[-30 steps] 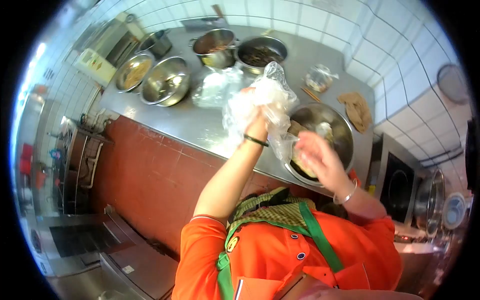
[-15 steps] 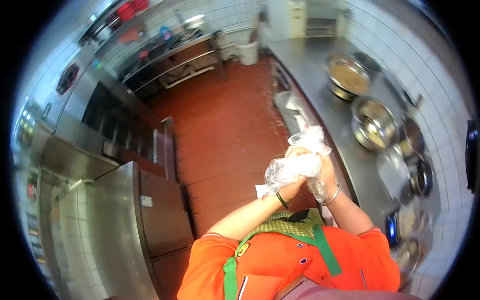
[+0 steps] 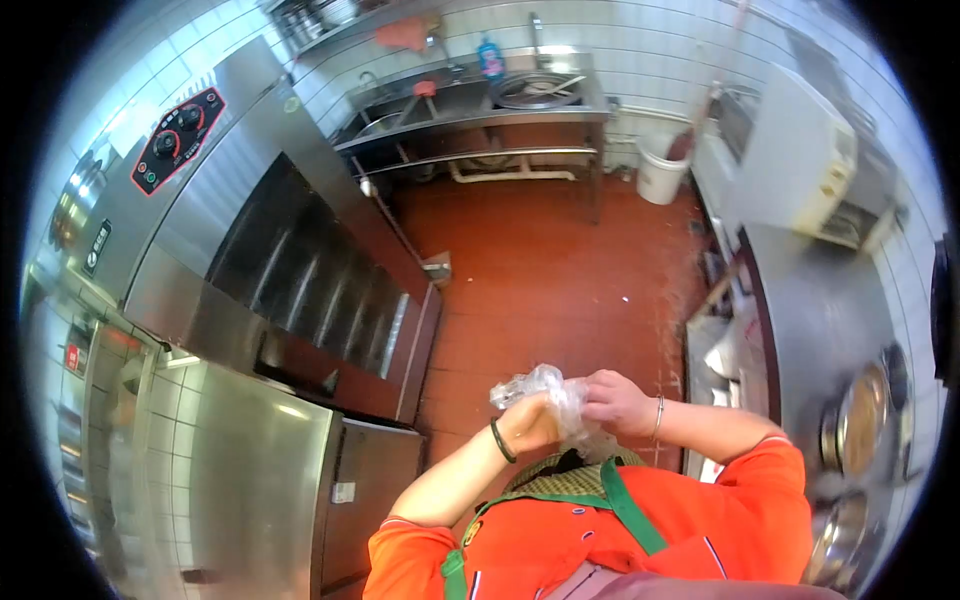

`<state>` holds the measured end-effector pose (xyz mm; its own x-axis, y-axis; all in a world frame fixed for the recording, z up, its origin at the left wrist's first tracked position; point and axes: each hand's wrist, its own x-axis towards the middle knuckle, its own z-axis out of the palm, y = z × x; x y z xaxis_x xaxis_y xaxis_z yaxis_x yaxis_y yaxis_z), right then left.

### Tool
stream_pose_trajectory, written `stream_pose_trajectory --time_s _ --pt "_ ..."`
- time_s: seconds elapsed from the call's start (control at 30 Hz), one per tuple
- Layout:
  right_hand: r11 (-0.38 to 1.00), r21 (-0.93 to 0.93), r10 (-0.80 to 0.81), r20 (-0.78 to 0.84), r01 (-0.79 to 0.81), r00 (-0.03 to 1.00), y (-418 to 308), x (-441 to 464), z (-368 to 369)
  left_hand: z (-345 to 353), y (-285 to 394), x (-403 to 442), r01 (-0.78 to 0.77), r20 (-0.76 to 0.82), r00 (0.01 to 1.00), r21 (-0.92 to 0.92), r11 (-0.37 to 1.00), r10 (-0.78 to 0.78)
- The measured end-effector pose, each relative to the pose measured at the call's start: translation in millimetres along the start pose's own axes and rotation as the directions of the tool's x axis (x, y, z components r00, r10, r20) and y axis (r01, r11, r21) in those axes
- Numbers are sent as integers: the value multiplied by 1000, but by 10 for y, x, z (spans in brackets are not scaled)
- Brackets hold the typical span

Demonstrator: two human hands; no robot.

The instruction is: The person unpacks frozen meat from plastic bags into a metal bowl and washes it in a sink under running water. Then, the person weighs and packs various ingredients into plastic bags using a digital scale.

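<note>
A crumpled clear plastic bag (image 3: 567,400) is bunched up between my two hands, in front of my apron and over the red floor. My left hand (image 3: 530,423), with a dark band at the wrist, is closed on the bag's left part. From the right, my right hand (image 3: 620,403), with a bracelet at the wrist, grips the bag with bent fingers. The two hands are close together. Folds of the plastic partly hide the fingertips.
A steel counter (image 3: 815,300) runs along the right, bearing metal bowls (image 3: 862,420) and a white appliance (image 3: 800,160). At the back are a sink unit (image 3: 470,110) and a white bucket (image 3: 660,175). A tall steel cabinet (image 3: 230,240) and a low steel unit (image 3: 255,460) flank the left.
The view has swung left from the counter with bowls toward the floor and sink. My right hand has left the large bowl's side and now grips the bag with my left.
</note>
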<state>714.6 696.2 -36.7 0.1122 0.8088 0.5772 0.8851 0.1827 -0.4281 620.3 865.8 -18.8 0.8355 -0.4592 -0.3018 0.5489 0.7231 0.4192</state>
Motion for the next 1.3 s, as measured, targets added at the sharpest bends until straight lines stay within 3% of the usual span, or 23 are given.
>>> stream_pose_trajectory --time_s 0.1,0.23,0.27,0.33,0.37,0.4,0.47,0.53,0.57,0.6,0.63,0.67,0.73,0.8,0.87,0.97,1.07,1.13,1.17,1.2,1.23,1.27,1.3 --pt "905 114 -426 185 411 886 659 922 -131 -608 681 20 -2 -49 999 -35 999 0" --pt "781 204 -624 263 590 735 1607 1889 149 -1257 1601 195 -54 -128 991 -101 993 41" --pt "773 219 -634 267 595 726 1833 2107 252 -1300 1890 277 -55 -172 984 -115 992 35" --pt "943 307 -230 325 128 917 2128 2590 399 -1674 2370 394 6 -287 957 170 986 44" --pt "930 310 -298 322 197 899 2309 2880 362 -1770 2705 444 60 -218 968 683 728 125" --pt "933 313 -286 337 180 897 2472 3084 388 -1785 3047 506 71 -109 982 969 237 152" --pt "945 312 -249 506 93 826 2843 3398 389 -1945 3538 620 44 -82 986 968 249 146" --pt "955 279 -221 450 99 865 3184 3734 374 -2092 4020 755 28 -64 987 972 234 147" --pt "962 270 -101 473 -34 875 3408 3858 426 -2232 4215 815 -44 -102 977 760 648 186" --pt "948 270 12 497 -168 868 3615 3983 489 -2354 4399 834 -129 -166 965 377 917 204" --pt "909 317 95 474 -271 875 3804 4076 538 -2225 4626 801 -206 -247 923 333 920 296" --pt "890 372 106 391 -262 914 4077 4221 657 -2439 4778 850 -345 -227 894 203 917 386" --pt "910 343 114 333 -233 936 4725 4586 784 -2654 5101 833 -494 -360 809 13 870 465" --pt "859 345 315 225 -378 922 5409 5113 907 -2891 5336 762 -542 -441 736 69 837 513" --pt "831 373 426 49 -412 903 6135 5861 1064 -3272 5438 710 -542 -518 700 63 838 492" --pt "853 482 334 -207 -202 919 6757 7279 1393 -3472 5573 723 -536 -679 514 224 814 525" --pt "863 500 181 -450 78 875 6928 8526 1991 -3339 5579 874 -689 -840 309 126 713 447" --pt "896 416 81 -500 157 862 7010 9066 2620 -3202 5658 1040 -799 -916 123 136 586 381" --pt "934 300 -34 -468 195 883 7174 9155 3226 -3138 5605 1089 -812 -937 38 173 557 346" --pt "960 278 -29 -64 46 998 7283 9079 3591 -3069 5602 1145 -852 -959 6 143 504 282" --pt "994 104 -15 458 -37 889 7390 9005 3953 -3015 5526 1210 -861 -974 -21 133 490 227" --pt "999 -29 -1 783 39 623 7498 8931 4315 -2969 5420 1264 -870 -983 -47 128 475 178" --pt "991 -81 121 885 -107 450 7409 8979 4295 -3007 5161 1354 -871 -973 -132 206 447 190"
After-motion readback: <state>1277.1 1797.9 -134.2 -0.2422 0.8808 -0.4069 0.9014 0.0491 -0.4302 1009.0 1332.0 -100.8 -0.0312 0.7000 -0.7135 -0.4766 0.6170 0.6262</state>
